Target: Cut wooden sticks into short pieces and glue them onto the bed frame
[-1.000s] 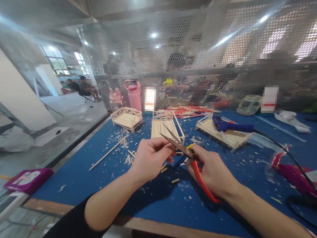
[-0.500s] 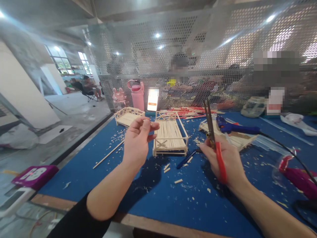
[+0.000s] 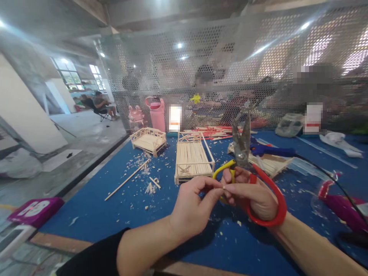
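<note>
My left hand is closed in a pinch at the middle of the blue table, its fingertips meeting those of my right hand. A tiny pale bit shows between them, too small to name. My right hand holds scissors with one red and one yellow handle. The red loop rests around the hand, and the blades point up, spread apart. Just beyond my left hand stands a small bed-like frame of wooden sticks with railings. A second, bench-like stick model is to its left.
Behind my right hand lie a blue glue gun and another stick piece. Red and pale sticks are piled by the perforated screen. A pink bottle stands at the back; a loose stick and scraps lie left.
My left hand has moved right and down, away from the stick bed, to meet my right hand. The scissors have turned and their blades have spread. My view has shifted slightly.
</note>
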Action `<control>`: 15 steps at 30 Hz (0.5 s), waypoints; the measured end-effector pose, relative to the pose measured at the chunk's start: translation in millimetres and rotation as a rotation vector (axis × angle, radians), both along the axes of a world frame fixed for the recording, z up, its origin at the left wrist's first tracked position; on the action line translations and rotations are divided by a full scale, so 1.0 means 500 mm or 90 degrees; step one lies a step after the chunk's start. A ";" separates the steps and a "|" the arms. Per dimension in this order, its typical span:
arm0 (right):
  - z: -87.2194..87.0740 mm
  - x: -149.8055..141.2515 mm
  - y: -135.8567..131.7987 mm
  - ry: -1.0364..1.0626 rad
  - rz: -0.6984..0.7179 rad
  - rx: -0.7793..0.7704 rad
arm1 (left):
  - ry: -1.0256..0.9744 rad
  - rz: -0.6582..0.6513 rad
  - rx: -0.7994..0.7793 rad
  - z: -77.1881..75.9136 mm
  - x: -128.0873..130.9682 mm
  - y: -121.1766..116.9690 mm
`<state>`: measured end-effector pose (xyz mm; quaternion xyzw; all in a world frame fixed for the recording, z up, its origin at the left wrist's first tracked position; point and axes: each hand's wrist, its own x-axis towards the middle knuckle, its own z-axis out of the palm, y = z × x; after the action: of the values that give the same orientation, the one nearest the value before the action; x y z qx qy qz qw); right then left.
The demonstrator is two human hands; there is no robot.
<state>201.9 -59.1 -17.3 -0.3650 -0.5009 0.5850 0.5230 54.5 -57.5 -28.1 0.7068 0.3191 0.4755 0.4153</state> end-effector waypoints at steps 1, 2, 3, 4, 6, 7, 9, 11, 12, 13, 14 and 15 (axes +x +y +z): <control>0.000 0.000 0.000 -0.012 -0.013 0.007 | 0.017 0.011 0.018 0.000 -0.001 0.002; 0.000 -0.001 0.000 -0.031 -0.032 0.020 | 0.038 0.020 0.037 0.000 -0.001 0.003; -0.002 -0.002 0.000 -0.055 -0.056 0.035 | 0.061 0.030 0.058 0.001 -0.002 0.005; -0.004 -0.003 0.001 -0.081 -0.081 0.052 | 0.086 0.041 0.081 0.002 -0.003 0.006; -0.008 -0.005 0.000 -0.133 -0.131 0.089 | 0.132 0.061 0.127 0.005 -0.006 0.009; -0.009 -0.006 -0.001 -0.156 -0.150 0.105 | 0.151 0.065 0.149 0.007 -0.008 0.011; -0.007 -0.007 -0.004 -0.189 -0.174 0.125 | 0.175 0.059 0.193 0.010 -0.012 0.013; -0.004 -0.008 -0.008 -0.201 -0.183 0.127 | 0.180 0.052 0.226 0.013 -0.016 0.014; -0.002 -0.009 -0.009 -0.201 -0.184 0.127 | 0.177 0.051 0.236 0.014 -0.017 0.014; 0.000 -0.010 -0.011 -0.199 -0.183 0.126 | 0.175 0.052 0.243 0.015 -0.018 0.013; 0.001 -0.010 -0.012 -0.197 -0.183 0.126 | 0.174 0.054 0.249 0.016 -0.019 0.012; 0.002 -0.010 -0.012 -0.194 -0.183 0.128 | 0.175 0.055 0.253 0.017 -0.020 0.012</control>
<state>196.7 -65.3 -16.4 -0.4630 -0.5726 0.3899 0.5529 44.6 -51.6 -19.5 0.8185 0.3027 0.4455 0.1998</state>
